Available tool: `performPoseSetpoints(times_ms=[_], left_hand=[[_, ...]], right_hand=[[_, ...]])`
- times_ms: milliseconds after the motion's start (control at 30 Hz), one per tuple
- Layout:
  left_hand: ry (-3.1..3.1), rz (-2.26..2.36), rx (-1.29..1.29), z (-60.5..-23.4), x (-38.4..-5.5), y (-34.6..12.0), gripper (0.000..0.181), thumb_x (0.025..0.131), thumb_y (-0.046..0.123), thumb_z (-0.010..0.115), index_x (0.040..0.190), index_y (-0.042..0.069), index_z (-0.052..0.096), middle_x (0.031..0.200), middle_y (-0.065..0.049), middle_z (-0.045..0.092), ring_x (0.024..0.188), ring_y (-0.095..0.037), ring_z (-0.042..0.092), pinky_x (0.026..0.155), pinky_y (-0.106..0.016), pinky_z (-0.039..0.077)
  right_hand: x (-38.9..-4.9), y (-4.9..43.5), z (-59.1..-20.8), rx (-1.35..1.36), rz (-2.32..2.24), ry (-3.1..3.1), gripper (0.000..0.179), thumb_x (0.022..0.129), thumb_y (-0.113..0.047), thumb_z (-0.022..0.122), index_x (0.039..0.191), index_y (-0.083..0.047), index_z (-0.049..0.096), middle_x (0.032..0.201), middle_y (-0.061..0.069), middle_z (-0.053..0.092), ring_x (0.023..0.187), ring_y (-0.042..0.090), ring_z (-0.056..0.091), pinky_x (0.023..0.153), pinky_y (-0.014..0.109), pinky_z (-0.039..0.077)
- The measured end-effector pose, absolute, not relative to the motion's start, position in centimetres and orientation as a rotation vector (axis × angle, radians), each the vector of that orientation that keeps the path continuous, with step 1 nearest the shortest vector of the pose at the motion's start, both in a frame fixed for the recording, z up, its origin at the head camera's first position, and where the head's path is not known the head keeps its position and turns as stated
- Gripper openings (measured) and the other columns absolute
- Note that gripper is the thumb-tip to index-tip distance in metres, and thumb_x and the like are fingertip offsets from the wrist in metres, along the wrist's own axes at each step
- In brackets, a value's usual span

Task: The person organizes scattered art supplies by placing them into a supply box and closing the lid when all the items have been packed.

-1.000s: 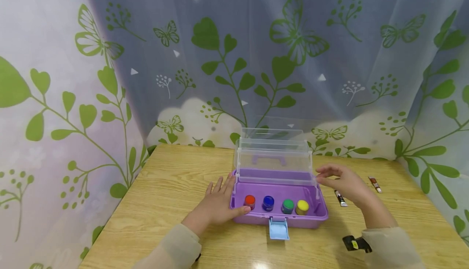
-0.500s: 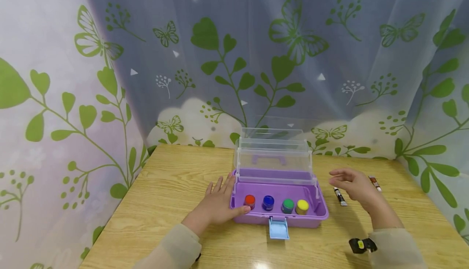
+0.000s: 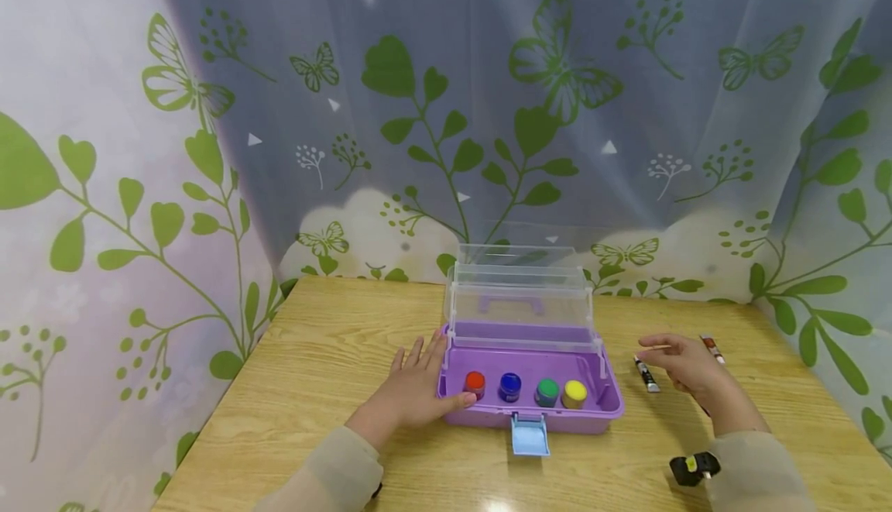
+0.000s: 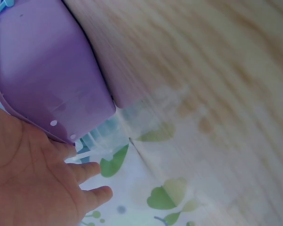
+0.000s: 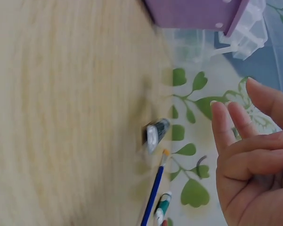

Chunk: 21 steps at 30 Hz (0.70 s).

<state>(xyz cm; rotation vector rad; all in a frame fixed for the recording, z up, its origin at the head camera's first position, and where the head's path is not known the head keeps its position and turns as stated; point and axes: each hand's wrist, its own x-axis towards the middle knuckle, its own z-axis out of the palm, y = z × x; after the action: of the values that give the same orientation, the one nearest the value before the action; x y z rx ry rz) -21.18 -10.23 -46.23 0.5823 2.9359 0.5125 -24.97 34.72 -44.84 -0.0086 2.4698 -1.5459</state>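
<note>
A purple box (image 3: pixel 519 424) stands on the table with its clear lid (image 3: pixel 533 303) raised at the back. Inside, along the front, are a red paint jar (image 3: pixel 475 383), a blue one (image 3: pixel 510 386), a green one (image 3: pixel 547 393) and a yellow one (image 3: pixel 574 394). My left hand (image 3: pixel 411 392) lies against the box's left end, fingers straight and thumb over the front rim. To the right of the box, my right hand (image 3: pixel 686 365) hovers beside a black paint tube (image 3: pixel 646 375). Its fingers are loosely bent and hold nothing, as the right wrist view shows.
A brown-red paint tube (image 3: pixel 712 348) lies farther right. In the right wrist view, a blue paintbrush (image 5: pixel 153 195) and a green-and-white tube (image 5: pixel 163 206) lie on the table. The light blue latch (image 3: pixel 530 436) hangs open at the box's front. A patterned curtain (image 3: pixel 488 148) rises behind the table.
My right hand has moved away from the box's right side, rightward and slightly down, over toward the paint tubes. The left hand and the box have stayed put.
</note>
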Motion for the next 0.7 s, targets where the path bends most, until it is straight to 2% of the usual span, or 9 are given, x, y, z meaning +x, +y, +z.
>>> performPoseSetpoints(times_ms=[233,367,467,700], left_hand=[[2.935,0.504,0.571,-46.2,-21.1,-10.2,0.109,0.088,0.081,0.042,0.162,0.009,0.006,0.168,-0.004,0.0,0.152,-0.04,0.009,0.119,-0.061,0.006],[2.93,0.512,0.574,-46.2,-21.1,-10.2,0.111,0.087,0.083,0.04,0.162,0.009,0.006,0.168,-0.004,0.0,0.152,-0.04,0.008,0.119,-0.061,0.006],[2.926,0.507,0.572,-46.2,-21.1,-10.2,0.112,0.086,0.084,0.039,0.162,0.009,0.005,0.168,-0.003,-0.001,0.152,-0.04,0.008,0.119,-0.061,0.005],[2.931,0.504,0.583,-46.2,-21.1,-10.3,0.112,0.086,0.084,0.04,0.162,0.008,0.006,0.168,-0.005,0.001,0.152,-0.039,0.008,0.119,-0.062,0.006]], right_hand=[[-25.1,35.3,-45.6,0.11,-1.457,2.527,0.058,0.097,-0.026,0.067,0.138,0.01,0.046,0.118,0.023,0.064,0.044,0.005,0.03,0.042,0.026,0.035],[-25.6,35.6,-46.2,0.151,-1.409,2.558,0.057,0.096,-0.024,0.068,0.136,0.011,0.048,0.099,0.013,0.068,0.044,0.005,0.028,0.042,0.025,0.034],[-25.9,35.9,-46.8,0.162,-1.372,2.576,0.055,0.095,-0.022,0.068,0.134,0.011,0.049,0.087,0.003,0.066,0.044,0.005,0.025,0.042,0.025,0.032],[-26.2,35.8,-47.3,0.162,-1.339,2.608,0.049,0.093,-0.017,0.069,0.127,0.013,0.051,0.081,0.003,0.065,0.045,0.006,0.024,0.043,0.024,0.03]])
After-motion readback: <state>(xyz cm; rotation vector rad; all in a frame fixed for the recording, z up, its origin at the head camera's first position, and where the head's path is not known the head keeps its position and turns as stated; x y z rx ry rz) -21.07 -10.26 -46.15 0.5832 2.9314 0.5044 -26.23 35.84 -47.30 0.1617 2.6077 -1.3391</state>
